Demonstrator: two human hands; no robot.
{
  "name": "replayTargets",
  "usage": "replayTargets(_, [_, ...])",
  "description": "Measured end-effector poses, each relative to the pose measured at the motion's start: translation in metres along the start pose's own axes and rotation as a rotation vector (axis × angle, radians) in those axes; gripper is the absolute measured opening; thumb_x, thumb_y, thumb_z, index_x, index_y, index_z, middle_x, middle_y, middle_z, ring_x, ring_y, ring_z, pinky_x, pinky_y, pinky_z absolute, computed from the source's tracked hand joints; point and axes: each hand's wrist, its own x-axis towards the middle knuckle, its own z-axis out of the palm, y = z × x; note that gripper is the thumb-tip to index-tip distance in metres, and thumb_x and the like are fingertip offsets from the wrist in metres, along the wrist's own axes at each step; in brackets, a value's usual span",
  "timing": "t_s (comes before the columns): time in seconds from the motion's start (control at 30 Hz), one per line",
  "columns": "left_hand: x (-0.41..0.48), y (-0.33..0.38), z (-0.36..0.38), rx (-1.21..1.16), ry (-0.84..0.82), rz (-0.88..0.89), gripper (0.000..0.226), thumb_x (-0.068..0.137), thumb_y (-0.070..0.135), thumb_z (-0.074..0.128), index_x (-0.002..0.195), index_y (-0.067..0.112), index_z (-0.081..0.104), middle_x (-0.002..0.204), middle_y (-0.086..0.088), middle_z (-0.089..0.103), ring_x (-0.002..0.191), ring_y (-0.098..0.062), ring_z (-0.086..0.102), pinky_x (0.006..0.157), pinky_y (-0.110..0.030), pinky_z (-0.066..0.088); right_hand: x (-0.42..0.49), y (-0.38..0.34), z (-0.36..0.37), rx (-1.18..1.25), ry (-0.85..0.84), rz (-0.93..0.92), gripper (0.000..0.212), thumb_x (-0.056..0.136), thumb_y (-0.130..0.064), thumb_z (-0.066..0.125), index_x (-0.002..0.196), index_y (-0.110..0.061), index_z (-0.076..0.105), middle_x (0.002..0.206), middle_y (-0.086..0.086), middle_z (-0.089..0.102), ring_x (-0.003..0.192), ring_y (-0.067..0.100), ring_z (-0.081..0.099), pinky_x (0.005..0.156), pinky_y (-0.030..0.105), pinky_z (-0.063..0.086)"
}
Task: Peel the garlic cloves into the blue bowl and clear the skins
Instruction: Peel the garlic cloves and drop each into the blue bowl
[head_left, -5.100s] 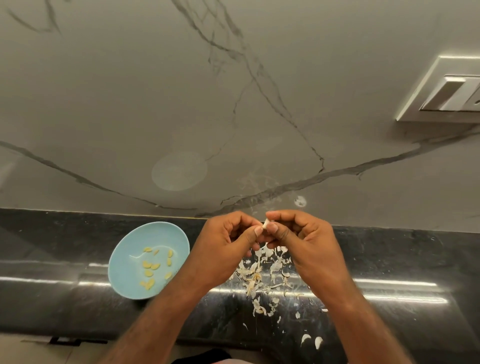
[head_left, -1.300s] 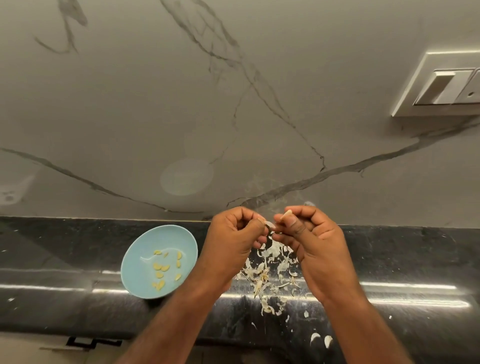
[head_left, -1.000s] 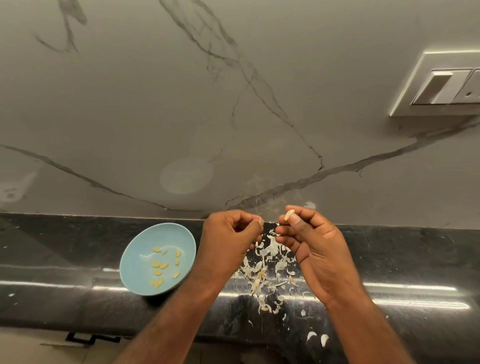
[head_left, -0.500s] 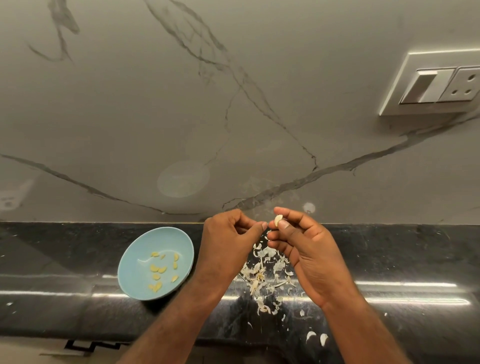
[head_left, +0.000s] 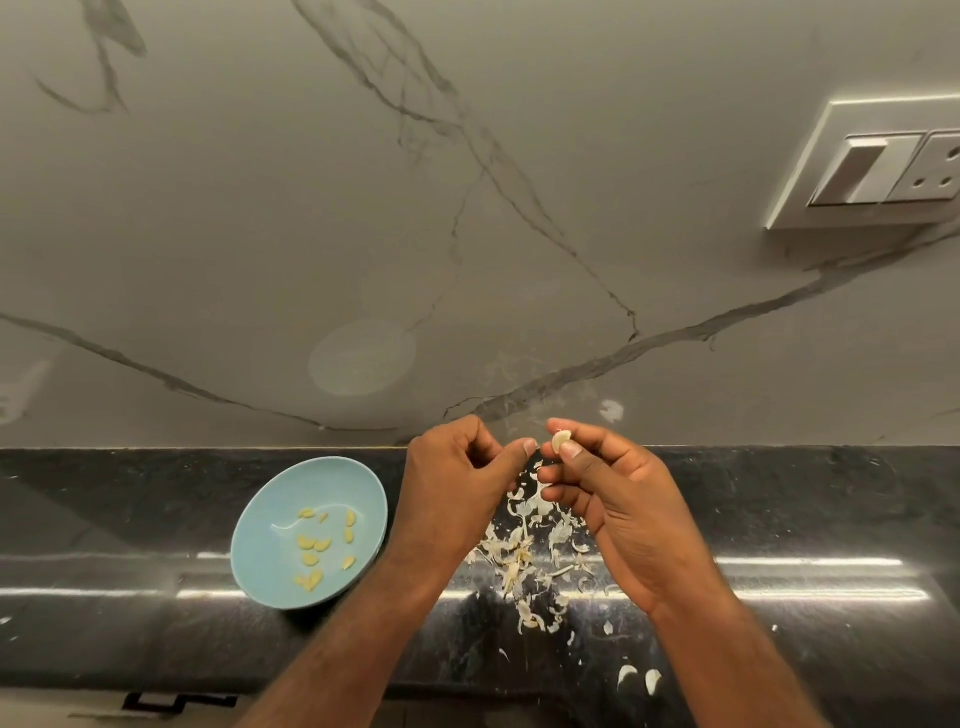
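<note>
head view, looking down: my right hand (head_left: 623, 514) pinches the garlic clove (head_left: 561, 440) between thumb tip and forefinger, the other fingers loosely curled under it. the clove looks bare and pale, its long axis standing roughly upright, tipped a little toward my left hand (head_left: 457, 488). that hand sits just beside it with the fingers curled in and the thumb tip pointing at the clove; i can make out nothing held in it. the blue bowl (head_left: 249, 540) rests on the dark counter (head_left: 805, 499) off to the left and lower, touching nothing but the counter, with peeled cloves (head_left: 311, 551) lying in it. so the left hand lies between the clove and the bowl and is the nearer one; i judge the right must carry the clove leftward past it, or hand it over. the skins (head_left: 524, 551) lie scattered on the counter below and between both hands, not yet cleared, and two cloves (head_left: 639, 678) wait near the front edge.
</note>
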Motion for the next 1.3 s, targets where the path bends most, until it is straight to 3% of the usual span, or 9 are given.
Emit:
replayTargets(0.1, [0.004,-0.003,0.001,0.007,-0.05,0.017,0.009,0.091,0.027,0.068,0.082,0.026,0.07,0.073,0.006,0.071,0.072,-0.011,0.068,0.069,-0.038,0.06,0.0,0.001,-0.001,-0.012,0.004,-0.007,0.022,0.091,-0.004,0.062,0.111,-0.006,0.072,0.1,0.014,0.074,0.08,0.019,0.068,0.071,0.027,0.059])
replayTargets(0.17, [0.004,-0.003,0.002,-0.007,-0.089,0.008,0.015,0.095,0.02,0.064,0.095,0.033,0.071,0.085,0.012,0.073,0.082,-0.002,0.069,0.078,-0.035,0.06,0.0,0.001,0.0,-0.016,0.004,-0.015,0.024,0.088,-0.005,0.064,0.11,-0.006,0.072,0.096,0.013,0.075,0.079,0.019,0.068,0.071,0.026,0.058])
replayTargets(0.3, [0.002,0.005,0.002,-0.163,-0.178,-0.021,0.013,0.094,0.018,0.065,0.097,0.026,0.074,0.086,0.008,0.075,0.082,-0.006,0.071,0.066,-0.023,0.057,0.0,0.001,-0.001,-0.133,0.016,-0.08,0.023,0.082,-0.011,0.069,0.104,-0.009,0.075,0.089,0.013,0.075,0.076,0.018,0.068,0.07,0.024,0.057])
replayTargets(0.43, [0.003,0.007,0.003,-0.276,-0.243,-0.009,0.021,0.088,0.012,0.07,0.105,0.024,0.074,0.093,0.004,0.077,0.086,-0.011,0.072,0.071,-0.023,0.057,-0.002,0.001,0.002,-0.222,-0.002,-0.132,0.015,0.084,-0.011,0.068,0.095,-0.013,0.077,0.081,0.011,0.075,0.072,0.017,0.067,0.069,0.024,0.056])
replayTargets(0.63, [0.004,0.004,0.004,-0.31,-0.231,0.112,0.024,0.082,0.021,0.069,0.105,0.021,0.076,0.093,-0.005,0.071,0.08,-0.02,0.069,0.073,-0.031,0.06,-0.004,-0.004,0.005,-0.204,-0.05,-0.149,0.016,0.088,-0.002,0.064,0.089,-0.01,0.078,0.076,0.01,0.074,0.067,0.015,0.065,0.064,0.023,0.056])
replayTargets(0.83, [0.001,0.006,0.002,-0.325,-0.265,0.083,0.023,0.084,0.025,0.062,0.104,0.024,0.075,0.093,-0.004,0.074,0.081,-0.018,0.07,0.073,-0.028,0.06,-0.003,-0.011,0.003,-0.199,-0.052,-0.087,0.014,0.074,-0.018,0.076,0.084,-0.008,0.079,0.078,0.018,0.073,0.064,0.02,0.064,0.059,0.026,0.055])
replayTargets(1.0, [0.001,0.004,0.005,-0.456,-0.236,-0.057,0.028,0.081,0.021,0.069,0.109,0.016,0.071,0.094,-0.006,0.076,0.084,-0.02,0.072,0.074,-0.029,0.059,-0.003,-0.009,0.003,-0.28,-0.027,-0.137,0.023,0.079,-0.019,0.072,0.1,-0.017,0.08,0.091,0.008,0.076,0.079,0.018,0.068,0.071,0.025,0.056])
replayTargets(1.13, [-0.002,0.008,0.008,-0.453,-0.21,-0.039,0.018,0.089,0.009,0.067,0.104,0.015,0.074,0.094,-0.001,0.077,0.087,-0.013,0.073,0.074,-0.021,0.056,-0.003,-0.009,0.004,-0.358,-0.017,-0.172,0.024,0.088,-0.009,0.068,0.108,-0.019,0.078,0.099,0.0,0.076,0.09,0.016,0.072,0.078,0.025,0.056])
replayTargets(1.3, [-0.004,0.01,0.011,-0.413,-0.13,-0.015,0.02,0.088,0.012,0.067,0.099,0.027,0.074,0.093,0.006,0.077,0.088,-0.011,0.073,0.076,-0.023,0.058,-0.004,-0.01,0.008,-0.268,0.1,-0.194,0.011,0.084,-0.006,0.074,0.092,-0.011,0.079,0.081,0.01,0.077,0.072,0.02,0.072,0.066,0.027,0.058])
